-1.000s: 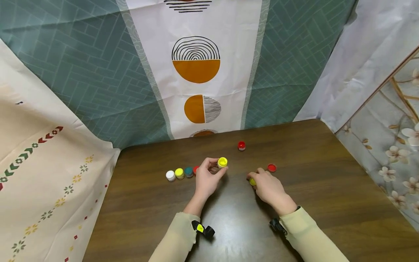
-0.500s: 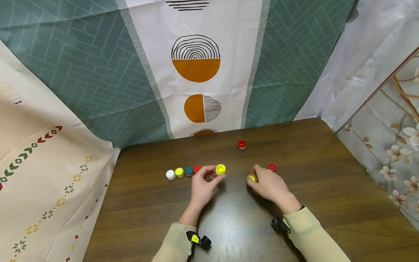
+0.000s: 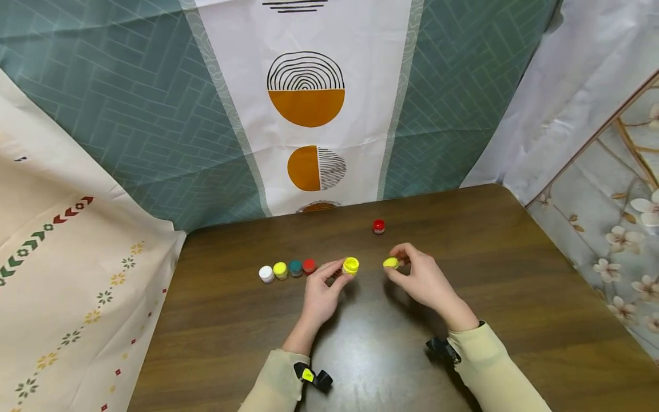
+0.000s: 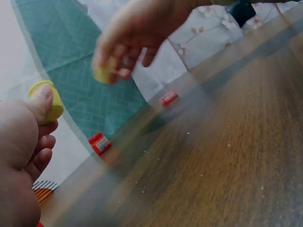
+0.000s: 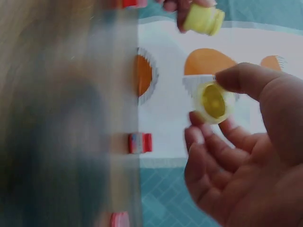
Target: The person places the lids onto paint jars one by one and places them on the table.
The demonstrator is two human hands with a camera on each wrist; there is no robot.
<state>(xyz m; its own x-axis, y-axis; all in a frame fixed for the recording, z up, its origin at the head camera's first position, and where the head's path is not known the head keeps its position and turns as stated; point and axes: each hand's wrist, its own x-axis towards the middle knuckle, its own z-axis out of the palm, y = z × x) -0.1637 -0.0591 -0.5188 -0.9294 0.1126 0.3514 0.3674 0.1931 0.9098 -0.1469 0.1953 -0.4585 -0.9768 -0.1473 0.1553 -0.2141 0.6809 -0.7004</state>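
My left hand [image 3: 320, 297] holds a small uncapped yellow paint jar [image 3: 350, 266] above the table, pinched between thumb and fingers. Its mouth faces up toward the head camera. To the right of it, my right hand [image 3: 426, 281] pinches a yellow lid [image 3: 391, 262] by the edge, raised off the table. The right wrist view shows the hollow underside of the lid [image 5: 213, 101]. A gap separates lid and jar. Behind my hands stands a red paint jar [image 3: 378, 227]. A red lid [image 4: 168, 98] lies on the table in the left wrist view; my right hand hides it from the head camera.
Left of my left hand, a row of small jars stands on the brown table [image 3: 221, 337]: white [image 3: 266, 274], yellow [image 3: 280, 270], teal [image 3: 296, 268] and red [image 3: 309, 265]. A patterned cloth [image 3: 216, 114] hangs behind the table's far edge.
My right hand has picked the yellow lid up off the table, tilted it and brought it up and slightly left toward the jar. My left hand lowered a little, still holding the yellow jar.
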